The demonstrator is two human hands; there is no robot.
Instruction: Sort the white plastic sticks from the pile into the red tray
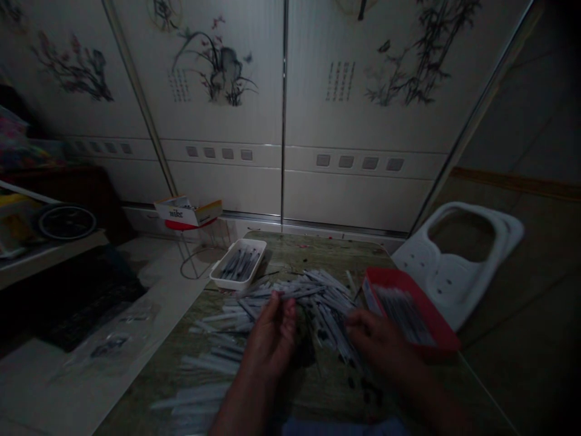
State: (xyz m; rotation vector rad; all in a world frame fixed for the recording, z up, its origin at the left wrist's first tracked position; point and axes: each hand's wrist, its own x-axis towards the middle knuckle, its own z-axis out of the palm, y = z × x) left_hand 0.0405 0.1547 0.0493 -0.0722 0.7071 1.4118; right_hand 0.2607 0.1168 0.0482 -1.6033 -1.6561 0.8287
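A heap of long thin white packets (313, 300) lies spread over a small low table (290, 248). My left hand (272, 336) rests over the near side of the heap with its fingers curled together; one packet seems to pass under the fingertips. My right hand (374, 339) lies at the heap's right edge, fingers bent onto the packets beside a red tray (436, 330) that holds dark pens or sticks. A white tray (239, 263) with similar dark sticks stands at the table's far left corner. The scene is dim.
More white packets (204, 387) lie along the table's near left. A white plastic seat (458, 254) leans to the right of the table. An open shoebox (188, 211) sits on a small stool at the back left, before sliding cupboard doors (281, 121). Clutter fills the left side.
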